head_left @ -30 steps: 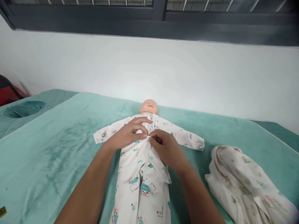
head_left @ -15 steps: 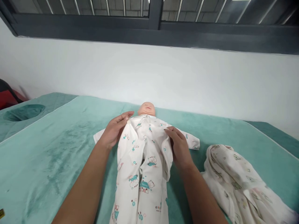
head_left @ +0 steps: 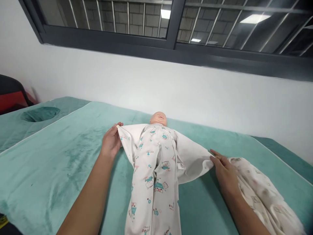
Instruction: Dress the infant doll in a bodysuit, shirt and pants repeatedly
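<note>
A baby doll (head_left: 158, 119) lies on its back, head toward the wall, in printed white trousers (head_left: 156, 163) that reach up to its chest. Its matching white jacket (head_left: 193, 153) is spread apart at the front, the plain inner side showing. At the left, my left hand (head_left: 111, 140) pinches one front edge by a round button (head_left: 118, 126). My right hand (head_left: 225, 171) grips the other front edge, drawn out to the right. The doll's arms and sleeves are mostly hidden under the spread panels.
A crumpled printed white cloth (head_left: 261, 195) lies right beside my right forearm. Under everything is a teal padded bed cover (head_left: 73, 169), with a face hole (head_left: 40, 114) at the far left. A white wall (head_left: 156, 85) and barred window (head_left: 146, 23) stand behind.
My hands have parted from the doll's chest, where they worked at the jacket's front, out to both sides. The jacket has opened, uncovering the trousers' upper part. The view has shifted slightly.
</note>
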Available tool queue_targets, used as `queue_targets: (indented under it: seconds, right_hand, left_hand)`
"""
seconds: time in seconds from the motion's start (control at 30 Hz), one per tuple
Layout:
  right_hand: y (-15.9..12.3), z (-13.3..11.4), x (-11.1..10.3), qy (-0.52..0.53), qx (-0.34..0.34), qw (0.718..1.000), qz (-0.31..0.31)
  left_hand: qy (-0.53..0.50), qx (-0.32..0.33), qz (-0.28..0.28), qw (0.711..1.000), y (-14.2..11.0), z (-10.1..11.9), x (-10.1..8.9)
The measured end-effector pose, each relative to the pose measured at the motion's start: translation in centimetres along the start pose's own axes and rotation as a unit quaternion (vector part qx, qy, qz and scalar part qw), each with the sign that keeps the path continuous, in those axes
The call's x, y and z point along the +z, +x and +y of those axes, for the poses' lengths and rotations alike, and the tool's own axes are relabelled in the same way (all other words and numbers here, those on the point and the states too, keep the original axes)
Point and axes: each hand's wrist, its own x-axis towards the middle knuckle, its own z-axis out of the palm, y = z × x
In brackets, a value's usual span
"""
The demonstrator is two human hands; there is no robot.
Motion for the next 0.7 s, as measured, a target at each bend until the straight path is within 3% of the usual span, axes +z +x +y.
queue_targets:
  seconds: [0.27, 0.43, 0.57, 0.7]
  right_hand:
    - [-0.5, -0.4, 0.9, -0.061, -0.009, 0.998, -0.017]
    - [0.8, 1.2, 0.3, -0.045, -0.011, 0.999, -0.021]
    - [1.3, 1.5, -0.1, -0.046, -0.014, 0.998, -0.027]
    - [-0.1, -2.1, 1.4, -0.049, -0.074, 0.996, -0.031]
  left_hand:
    - [0.186, 0.034, 0.000, 0.982, -0.7, -0.2, -0.3]
    - [0.310, 0.082, 0.028, 0.947, -0.6, -0.6, -0.5]
    - [0.448, 0.216, -0.012, 0.867, -0.2, -1.4, -0.9]
    - [0.605, 0.311, -0.095, 0.727, -0.2, -3.0, 0.0]
